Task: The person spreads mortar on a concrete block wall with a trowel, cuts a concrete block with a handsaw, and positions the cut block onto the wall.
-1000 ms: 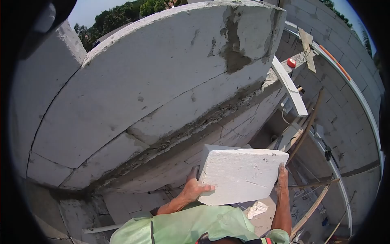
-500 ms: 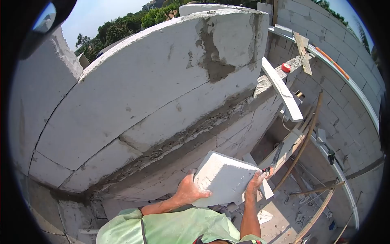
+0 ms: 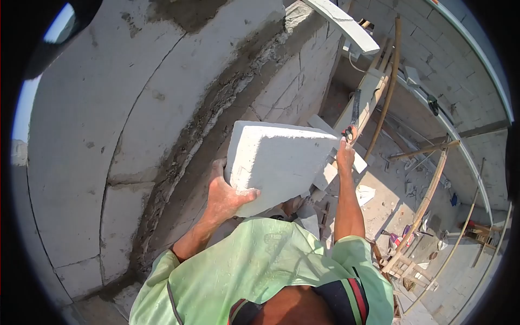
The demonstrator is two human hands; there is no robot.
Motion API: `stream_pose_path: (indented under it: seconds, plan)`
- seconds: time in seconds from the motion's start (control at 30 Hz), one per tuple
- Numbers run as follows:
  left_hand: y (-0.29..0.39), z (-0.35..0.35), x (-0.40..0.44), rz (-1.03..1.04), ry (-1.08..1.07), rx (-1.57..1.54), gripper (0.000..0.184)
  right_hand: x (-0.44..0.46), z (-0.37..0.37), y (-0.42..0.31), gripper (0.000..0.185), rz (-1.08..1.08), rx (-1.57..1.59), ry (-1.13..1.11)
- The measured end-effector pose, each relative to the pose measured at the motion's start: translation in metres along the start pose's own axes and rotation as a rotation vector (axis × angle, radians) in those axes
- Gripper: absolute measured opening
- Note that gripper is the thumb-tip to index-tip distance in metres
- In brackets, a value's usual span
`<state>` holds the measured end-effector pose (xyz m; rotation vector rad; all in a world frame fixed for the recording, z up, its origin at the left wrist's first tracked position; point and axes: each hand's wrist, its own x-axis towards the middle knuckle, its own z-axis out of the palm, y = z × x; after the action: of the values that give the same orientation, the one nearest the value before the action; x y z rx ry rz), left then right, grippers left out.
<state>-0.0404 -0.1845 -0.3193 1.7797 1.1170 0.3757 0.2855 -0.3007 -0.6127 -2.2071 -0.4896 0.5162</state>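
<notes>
A white lightweight concrete block (image 3: 281, 168) is tilted in front of my chest, with sun on its top edge and shade on its face. My left hand (image 3: 227, 192) grips its left end, thumb across the near face and fingers behind. At the block's right corner, my right hand (image 3: 345, 154) is closed around the red and black handle of a handsaw (image 3: 356, 111). The dark blade points up and away. How firmly the right hand also bears on the block cannot be made out.
A block wall (image 3: 146, 108) with a rough mortar ledge rises at left. A white strip (image 3: 346, 27) juts out above. Planks (image 3: 368, 89) and bamboo poles (image 3: 385, 95) stand at right. Rubble and a white scrap (image 3: 365, 194) lie on the floor below.
My view has tilted down and turned right. The block shows its top edge more now. Both hands keep their places at its two ends, and the saw stays by my right hand.
</notes>
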Motion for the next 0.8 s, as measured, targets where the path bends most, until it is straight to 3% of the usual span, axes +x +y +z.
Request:
stream_pose_path:
  seconds: [0.07, 0.1, 0.17, 0.23, 0.3, 0.5, 0.7, 0.77, 0.8]
  plan:
    - [-0.010, -0.003, 0.005, 0.049, 0.028, -0.028, 0.090, -0.008, -0.007, 0.028, 0.078, 0.325, -0.113, 0.124]
    - [-0.014, -0.004, 0.005, 0.038, 0.014, -0.027, 0.090, -0.024, -0.011, 0.025, 0.078, 0.342, -0.120, 0.122]
    - [-0.021, -0.002, 0.011, 0.058, 0.026, 0.060, 0.092, -0.051, -0.024, -0.003, 0.092, 0.467, 0.615, -0.168]
    - [-0.023, 0.002, 0.014, 0.057, 0.004, 0.027, 0.092, -0.065, -0.007, 0.002, 0.093, 0.496, 0.826, -0.302]
    - [-0.025, 0.007, 0.018, 0.056, -0.018, -0.003, 0.092, -0.084, 0.016, -0.012, 0.093, 0.138, 1.267, -0.396]
    - [-0.030, 0.002, 0.028, 0.088, -0.068, 0.147, 0.094, -0.107, 0.011, -0.041, 0.087, 0.162, 1.094, -0.239]
    - [-0.057, -0.024, 0.051, 0.088, -0.157, -0.212, 0.095, -0.116, -0.018, -0.001, 0.084, 0.127, 1.207, -0.095]
    - [-0.056, -0.029, 0.050, 0.086, -0.160, -0.308, 0.096, -0.126, -0.042, -0.003, 0.085, 0.195, 1.463, -0.255]
    - [-0.057, -0.033, 0.049, 0.067, -0.157, -0.374, 0.095, -0.132, -0.055, -0.017, 0.080, 0.329, 1.594, -0.237]
